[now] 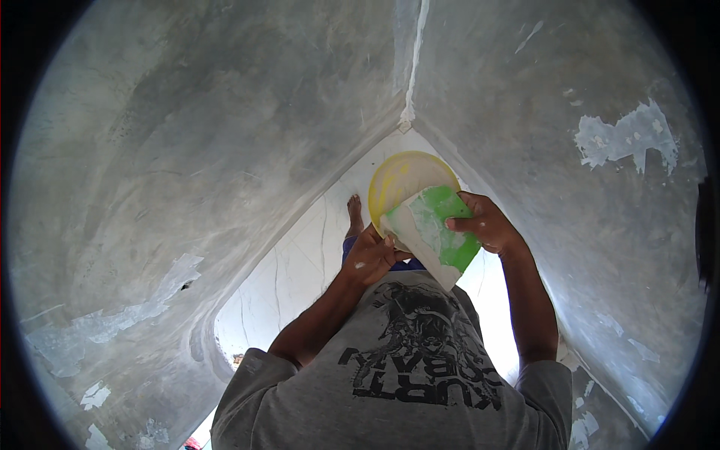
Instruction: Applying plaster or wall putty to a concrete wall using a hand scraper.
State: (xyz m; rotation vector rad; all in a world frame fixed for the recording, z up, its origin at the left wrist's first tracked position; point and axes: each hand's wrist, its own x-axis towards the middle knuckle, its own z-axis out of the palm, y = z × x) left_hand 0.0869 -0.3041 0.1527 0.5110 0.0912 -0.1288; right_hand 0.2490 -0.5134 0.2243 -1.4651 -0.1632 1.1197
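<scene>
Down in the grey wall corner, the right hand [487,223] pinches a green, putty-smeared trowel board [435,232] by its right edge, while the left hand [369,257], closed, grips a yellow dish [401,180] just behind it.

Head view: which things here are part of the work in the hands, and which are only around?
In use:
- green flat tool, in right hand
- yellow round dish, at left hand

Only around:
- grey walls with white patches
- pale floor
- bare foot
</scene>
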